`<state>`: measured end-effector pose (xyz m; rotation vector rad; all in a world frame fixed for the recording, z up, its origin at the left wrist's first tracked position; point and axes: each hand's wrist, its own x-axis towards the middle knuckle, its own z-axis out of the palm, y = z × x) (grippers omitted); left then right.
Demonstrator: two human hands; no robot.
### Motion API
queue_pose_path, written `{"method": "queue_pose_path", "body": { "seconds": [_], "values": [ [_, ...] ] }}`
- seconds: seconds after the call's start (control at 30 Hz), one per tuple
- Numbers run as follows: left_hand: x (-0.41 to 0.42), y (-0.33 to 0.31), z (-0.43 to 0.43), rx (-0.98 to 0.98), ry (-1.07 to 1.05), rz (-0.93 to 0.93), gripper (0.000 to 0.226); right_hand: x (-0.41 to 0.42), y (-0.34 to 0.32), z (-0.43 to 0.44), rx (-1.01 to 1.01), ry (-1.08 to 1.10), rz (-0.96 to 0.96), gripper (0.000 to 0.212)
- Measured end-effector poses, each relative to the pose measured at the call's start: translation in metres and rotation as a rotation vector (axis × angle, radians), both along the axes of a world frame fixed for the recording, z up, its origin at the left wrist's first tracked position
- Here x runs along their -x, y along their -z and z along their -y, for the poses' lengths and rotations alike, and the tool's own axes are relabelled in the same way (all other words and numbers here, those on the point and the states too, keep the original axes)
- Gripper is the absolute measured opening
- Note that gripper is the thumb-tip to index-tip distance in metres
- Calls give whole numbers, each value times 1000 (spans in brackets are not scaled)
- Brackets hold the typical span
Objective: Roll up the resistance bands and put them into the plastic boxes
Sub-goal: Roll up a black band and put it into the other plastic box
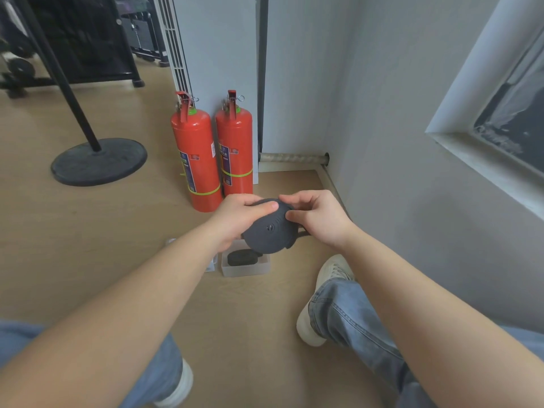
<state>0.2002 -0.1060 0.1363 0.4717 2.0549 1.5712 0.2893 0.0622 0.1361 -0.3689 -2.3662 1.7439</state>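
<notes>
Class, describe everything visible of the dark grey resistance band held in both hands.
The resistance band is dark grey, rubbery-looking, wound into a rounded roll. Its face shows curved raised lines and a mark; a loose end juts at its lower right. It is held off the floor: the left hand grips its left side, thumb on top; the right hand pinches its upper right edge.
</notes>
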Motion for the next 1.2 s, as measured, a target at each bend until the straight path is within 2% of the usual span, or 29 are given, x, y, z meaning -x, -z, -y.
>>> {"method": "queue_pose_path", "body": {
  "seconds": [0.1, 0.27, 0.43, 0.53, 0.67, 0.83, 1.0, 1.1, 1.2],
  "values": [
    [-3, 3, -2, -64, -58, 12, 17, 0, -1, 2, 61, 19, -29, 35],
    [-4, 0, -7, -142, -99, 86, 22, -1, -7, 0, 234, 88, -63, 13],
    [-4, 1, -7, -112, -77, -1, 27, 0, -6, 2, 233, 56, -53, 11],
    [-3, 3, -7, -151, -149, 25, 25, 2, -8, 3, 217, 31, -52, 19],
    [5, 2, -3, -229, -298, 92, 25, -3, -2, -7, 211, -72, 106, 34],
    [15, 0, 5, -265, -411, 151, 14, -11, 8, -20, 270, -144, 250, 28],
    [16, 1, 6, -264, -457, 190, 15, -13, 16, -28, 306, -198, 252, 39],
    [16, 0, 7, -251, -464, 187, 15, -13, 21, -28, 224, -89, 262, 29],
    [13, 1, 6, -242, -453, 155, 15, -9, 25, -29, 125, 205, 241, 18]
  ]
}}
